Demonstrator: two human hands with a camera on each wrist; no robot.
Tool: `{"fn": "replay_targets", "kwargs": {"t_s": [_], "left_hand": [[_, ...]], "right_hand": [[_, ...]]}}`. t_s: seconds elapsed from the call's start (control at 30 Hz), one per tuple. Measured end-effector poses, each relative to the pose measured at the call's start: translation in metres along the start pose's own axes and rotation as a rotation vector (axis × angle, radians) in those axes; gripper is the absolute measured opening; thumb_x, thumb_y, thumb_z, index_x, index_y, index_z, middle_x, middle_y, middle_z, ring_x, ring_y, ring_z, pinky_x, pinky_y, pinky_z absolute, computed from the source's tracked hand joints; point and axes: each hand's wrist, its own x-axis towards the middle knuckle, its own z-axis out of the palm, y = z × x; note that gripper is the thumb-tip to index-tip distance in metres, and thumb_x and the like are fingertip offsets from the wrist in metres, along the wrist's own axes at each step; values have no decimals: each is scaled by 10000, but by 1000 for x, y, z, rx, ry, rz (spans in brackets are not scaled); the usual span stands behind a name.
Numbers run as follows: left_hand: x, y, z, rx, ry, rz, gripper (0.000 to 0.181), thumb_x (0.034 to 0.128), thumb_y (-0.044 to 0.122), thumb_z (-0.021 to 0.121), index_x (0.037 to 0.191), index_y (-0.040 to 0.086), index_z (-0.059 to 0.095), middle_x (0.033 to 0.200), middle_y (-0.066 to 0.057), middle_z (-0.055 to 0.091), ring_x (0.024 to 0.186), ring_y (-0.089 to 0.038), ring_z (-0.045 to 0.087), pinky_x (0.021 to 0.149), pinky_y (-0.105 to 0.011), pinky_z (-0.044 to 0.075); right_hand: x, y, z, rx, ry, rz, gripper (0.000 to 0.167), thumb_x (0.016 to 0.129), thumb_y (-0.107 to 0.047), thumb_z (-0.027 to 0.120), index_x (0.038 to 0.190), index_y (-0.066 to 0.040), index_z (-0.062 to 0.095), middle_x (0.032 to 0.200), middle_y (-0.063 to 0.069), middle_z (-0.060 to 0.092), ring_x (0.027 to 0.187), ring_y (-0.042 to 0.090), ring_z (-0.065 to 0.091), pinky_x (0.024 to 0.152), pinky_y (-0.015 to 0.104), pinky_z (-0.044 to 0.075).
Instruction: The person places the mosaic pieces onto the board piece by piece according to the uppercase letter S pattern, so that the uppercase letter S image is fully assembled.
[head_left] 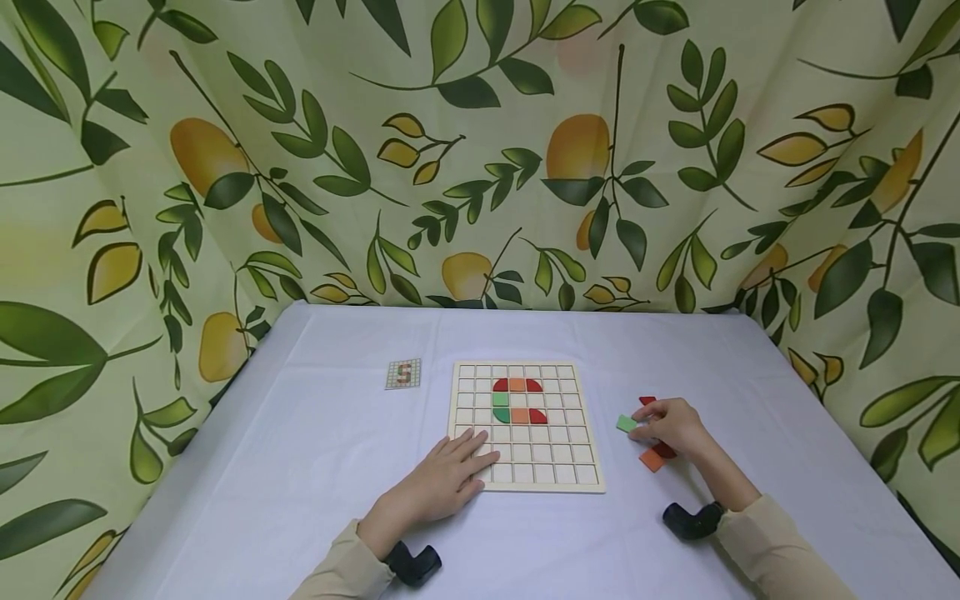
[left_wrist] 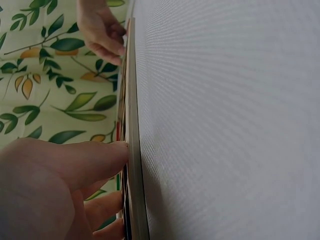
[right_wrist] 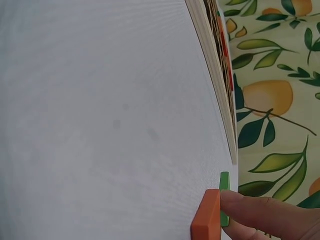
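A square wooden grid board (head_left: pixel 566 454) lies on the table, with red, orange and green tiles (head_left: pixel 519 414) set in a C-like shape in its upper middle cells. My left hand (head_left: pixel 442 479) rests on the board's lower left corner, fingers spread; in the left wrist view its thumb (left_wrist: pixel 100 157) touches the board's edge. Right of the board, my right hand (head_left: pixel 671 429) pinches a green square tile (head_left: pixel 626 423) at its fingertips. Under and around that hand lie an orange square tile (head_left: pixel 652 460) and red tiles (head_left: pixel 647 401), partly covered by the fingers.
A small pattern card (head_left: pixel 403 374) with a red figure on a grid lies left of the board's top corner. White cloth (head_left: pixel 300 417) covers the table. A leaf-and-fruit patterned curtain (head_left: pixel 480 167) hangs behind it. Black wrist devices (head_left: pixel 693 521) sit by both cuffs.
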Motion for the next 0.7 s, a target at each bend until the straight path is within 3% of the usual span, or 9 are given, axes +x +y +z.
{"fn": "replay_targets", "kwargs": {"t_s": [0.53,0.7], "left_hand": [[-1,1,-2,-15,4,13,438,998,285,474,1434,251,468,1593,-44,327,1499,-282,270,1197,-558,257],[-1,2,-3,-17,4,14,438,998,281,474,1435,248,468,1593,-47,326,1500,-283,270,1197,-559,256]], "right_hand": [[-1,-2,0,-20,0,-21,304,758,-109,781,1009,44,702,761,57,452,831,217,436,583,260,343],[-1,-3,0,-14,-11,-33,303,753,-114,786,1004,37,709,726,32,454,787,191,439,563,237,349]]}}
